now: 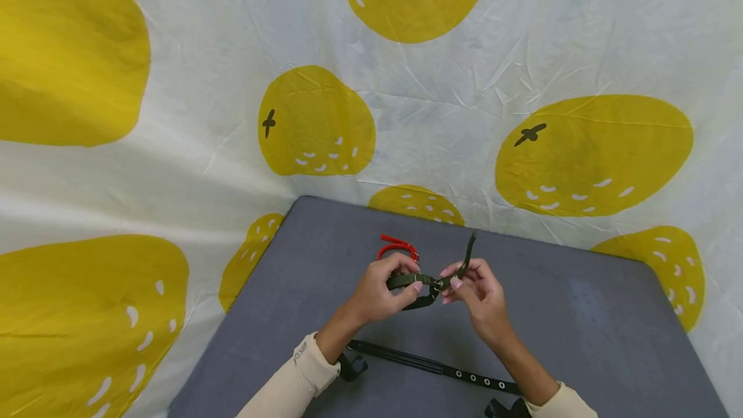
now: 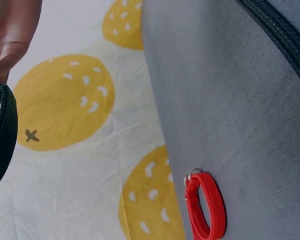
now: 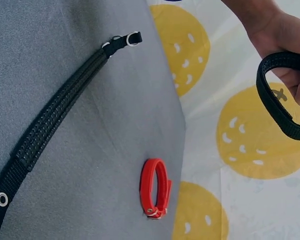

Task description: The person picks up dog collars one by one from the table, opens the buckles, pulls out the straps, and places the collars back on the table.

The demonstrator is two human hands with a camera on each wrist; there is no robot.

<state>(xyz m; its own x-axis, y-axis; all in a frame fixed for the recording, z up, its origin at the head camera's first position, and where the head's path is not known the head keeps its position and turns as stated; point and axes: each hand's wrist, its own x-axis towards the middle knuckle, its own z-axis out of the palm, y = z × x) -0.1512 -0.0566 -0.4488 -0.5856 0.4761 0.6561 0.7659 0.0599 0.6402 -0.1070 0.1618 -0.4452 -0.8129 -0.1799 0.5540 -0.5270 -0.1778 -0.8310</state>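
Over the grey table, both hands hold a dark green collar bent into a loop, with a metal buckle. My left hand grips the loop between thumb and fingers. Opposite it, my right hand pinches the strap beside the buckle, and the strap's free tip points upward. The right wrist view shows the collar's round band hanging below the left hand. Beyond the hands, a red collar stands on its edge, fastened in a loop. Nearer the body lies a long black collar with metal eyelets, stretched out flat.
The grey tabletop runs back to a white cloth wall printed with large yellow fruit. Black straps sit at the wrists, next to light sleeves. The black collar's ringed end shows in the right wrist view.
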